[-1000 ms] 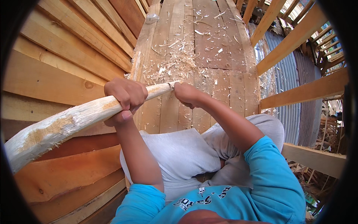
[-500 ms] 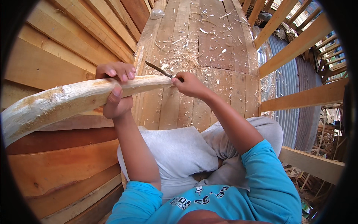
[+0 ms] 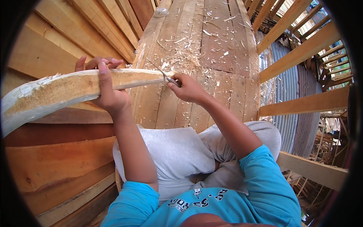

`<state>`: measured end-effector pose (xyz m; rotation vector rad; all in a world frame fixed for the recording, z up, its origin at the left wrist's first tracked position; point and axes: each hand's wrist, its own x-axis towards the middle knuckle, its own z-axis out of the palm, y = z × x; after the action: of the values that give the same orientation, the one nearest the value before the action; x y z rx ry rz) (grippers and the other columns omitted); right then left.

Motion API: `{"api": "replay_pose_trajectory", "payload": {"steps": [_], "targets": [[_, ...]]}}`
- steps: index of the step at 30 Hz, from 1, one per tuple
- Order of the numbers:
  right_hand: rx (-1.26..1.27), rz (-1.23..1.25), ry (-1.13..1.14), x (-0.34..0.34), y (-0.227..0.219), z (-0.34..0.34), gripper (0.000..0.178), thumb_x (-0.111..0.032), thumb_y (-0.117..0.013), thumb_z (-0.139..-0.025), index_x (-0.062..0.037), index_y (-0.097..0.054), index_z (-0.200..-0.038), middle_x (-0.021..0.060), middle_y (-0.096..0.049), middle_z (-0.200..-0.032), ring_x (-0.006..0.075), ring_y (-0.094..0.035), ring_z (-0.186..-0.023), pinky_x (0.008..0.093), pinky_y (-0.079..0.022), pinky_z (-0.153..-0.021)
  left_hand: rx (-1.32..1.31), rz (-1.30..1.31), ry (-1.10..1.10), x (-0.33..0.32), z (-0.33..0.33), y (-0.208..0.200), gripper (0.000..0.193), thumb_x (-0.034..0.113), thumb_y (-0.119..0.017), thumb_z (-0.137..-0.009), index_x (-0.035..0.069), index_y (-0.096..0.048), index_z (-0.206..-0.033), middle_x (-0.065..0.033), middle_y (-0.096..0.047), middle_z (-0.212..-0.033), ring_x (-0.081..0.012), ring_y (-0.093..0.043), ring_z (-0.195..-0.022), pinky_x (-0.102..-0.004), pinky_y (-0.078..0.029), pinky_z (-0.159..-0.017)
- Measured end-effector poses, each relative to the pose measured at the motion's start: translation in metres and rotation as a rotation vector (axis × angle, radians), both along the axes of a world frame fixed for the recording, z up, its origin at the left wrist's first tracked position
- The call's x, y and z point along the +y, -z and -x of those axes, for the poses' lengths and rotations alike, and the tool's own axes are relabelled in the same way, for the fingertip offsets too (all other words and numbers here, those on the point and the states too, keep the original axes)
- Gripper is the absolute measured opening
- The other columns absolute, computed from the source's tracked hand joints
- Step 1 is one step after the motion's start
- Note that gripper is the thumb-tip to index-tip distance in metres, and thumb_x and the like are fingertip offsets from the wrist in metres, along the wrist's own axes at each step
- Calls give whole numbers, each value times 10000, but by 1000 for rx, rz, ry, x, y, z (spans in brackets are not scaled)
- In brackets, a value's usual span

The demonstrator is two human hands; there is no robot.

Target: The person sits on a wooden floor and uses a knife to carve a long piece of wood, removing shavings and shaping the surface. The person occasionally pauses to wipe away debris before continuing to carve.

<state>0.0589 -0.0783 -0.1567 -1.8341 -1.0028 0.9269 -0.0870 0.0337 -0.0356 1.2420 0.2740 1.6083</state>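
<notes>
A long, curved piece of pale wood [image 3: 56,89] stretches from the left rim to in front of me, tapering at its right end. My left hand [image 3: 114,99] grips its middle from below, thumb over the near side and fingers showing past the far edge. In my right hand [image 3: 188,89] is a knife [image 3: 173,81], its handle mostly covered by my fingers. The thin blade points up and left and lies across the wood's narrow end. Whether its edge bites into the wood I cannot tell.
Wood shavings [image 3: 185,60] litter the plank floor [image 3: 221,45]. On the left rises a wall of overlapping boards [image 3: 49,45]. Wooden rails [image 3: 306,102] bound the right side, with corrugated metal sheets [image 3: 286,94] beyond. A small clear object [image 3: 161,12] lies at the far end.
The wood has rolled, so more of its tan face shows. My left thumb now reaches up across it. My right hand has shifted slightly left, and the knife blade is turned more edge-on.
</notes>
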Motion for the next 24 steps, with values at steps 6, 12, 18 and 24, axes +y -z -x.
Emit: {"api": "replay_pose_trajectory", "payload": {"steps": [6,12,18,24], "targets": [[-71,125,11,5,15,5,513,-381,-445,-1010,53,-590,-779,159,-543,-633,247,-508,-602,415,-420,-599,-83,-2,222,-2,6,-7,291,197,-623,-846,82,-494,-1079,-43,-496,-790,-176,-509,-747,-370,-464,-756],[-130,165,133,13,-6,26,700,-442,-269,-1028,83,-615,-721,314,-596,-743,470,-594,-767,536,-453,-744,-113,-52,440,10,18,6,231,104,-610,-773,101,-413,-895,-37,-415,-684,-132,-387,-612,-292,-355,-639],[-148,214,178,9,-9,20,626,-352,-274,-1016,101,-651,-802,355,-628,-814,519,-619,-837,553,-471,-814,-71,-55,391,2,10,-1,261,40,-586,-727,100,-407,-907,-30,-400,-679,-129,-378,-602,-297,-348,-635],[-301,94,306,0,45,-5,629,-329,-282,-1016,109,-624,-721,362,-602,-741,533,-606,-766,571,-463,-798,-15,-130,545,-6,-2,-5,231,59,-560,-732,118,-409,-897,-25,-395,-677,-121,-364,-596,-303,-338,-633]]}}
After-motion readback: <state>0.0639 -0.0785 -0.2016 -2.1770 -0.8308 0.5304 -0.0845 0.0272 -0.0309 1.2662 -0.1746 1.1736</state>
